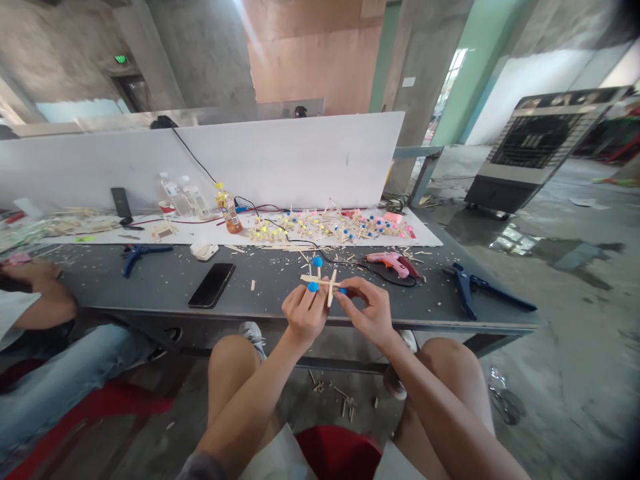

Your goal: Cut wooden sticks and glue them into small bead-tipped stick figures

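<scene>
Between my hands, above the table's front edge, is a small wooden stick model [325, 283] with blue round pieces on it. My left hand [306, 310] is closed on its left side, close to one blue piece [313, 287]. My right hand [367, 308] pinches a blue piece [343, 291] at the model's right end between thumb and finger. Another blue piece [317, 262] stands up on a short stick at the top. Behind lies a pink glue gun [389, 263] on its side. Fingers hide part of the model.
Many small stick models with coloured balls [325, 227] crowd a white board at the back. A black phone [213, 285], blue cutters [467, 290], more cutters [135, 257] and a drink bottle [229, 212] are on the table [270, 300]. A co-worker's arm [47, 297] rests at left.
</scene>
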`<state>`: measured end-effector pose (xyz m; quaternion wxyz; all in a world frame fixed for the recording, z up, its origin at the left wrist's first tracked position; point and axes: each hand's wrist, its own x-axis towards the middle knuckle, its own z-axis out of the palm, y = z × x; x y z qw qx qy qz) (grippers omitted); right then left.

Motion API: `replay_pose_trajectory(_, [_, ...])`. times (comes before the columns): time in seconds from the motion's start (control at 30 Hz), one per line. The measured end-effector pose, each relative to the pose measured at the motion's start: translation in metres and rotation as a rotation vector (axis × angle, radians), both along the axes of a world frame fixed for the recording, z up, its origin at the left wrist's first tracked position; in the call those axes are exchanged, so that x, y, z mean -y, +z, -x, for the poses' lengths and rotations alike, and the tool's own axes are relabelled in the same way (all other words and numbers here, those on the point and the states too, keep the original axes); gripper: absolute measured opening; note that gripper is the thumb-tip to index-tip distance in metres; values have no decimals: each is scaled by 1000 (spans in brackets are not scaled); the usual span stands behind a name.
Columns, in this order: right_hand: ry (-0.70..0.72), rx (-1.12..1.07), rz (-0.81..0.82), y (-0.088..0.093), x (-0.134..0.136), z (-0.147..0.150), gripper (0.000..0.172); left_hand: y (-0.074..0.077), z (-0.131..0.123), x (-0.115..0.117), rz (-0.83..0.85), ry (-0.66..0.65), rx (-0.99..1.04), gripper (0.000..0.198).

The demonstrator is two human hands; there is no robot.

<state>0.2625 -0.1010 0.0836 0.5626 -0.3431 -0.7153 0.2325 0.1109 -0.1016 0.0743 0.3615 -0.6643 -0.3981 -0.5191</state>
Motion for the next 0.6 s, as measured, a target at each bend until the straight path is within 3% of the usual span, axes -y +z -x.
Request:
replay_pose_trajectory(0.17, [-7,-6,10,0,3,4,14,2,0,0,-21,-11,10,7])
replay_pose_trajectory(0.27, [54,-103,97,-1,2,5,17,2,1,0,-17,2,17,6])
replay_pose_trajectory(0.43, [445,-461,453,-2,-5,7,25,0,5,-1,31,-9,46,12])
replay_pose_trajectory(0.53, [651,-529,626,-3,-9,7,27,-3,7,0,70,-32,51,17])
replay_pose_trajectory(0.6, [716,-561,690,-3,-10,7,28,-4,7,0,75,-54,57,19])
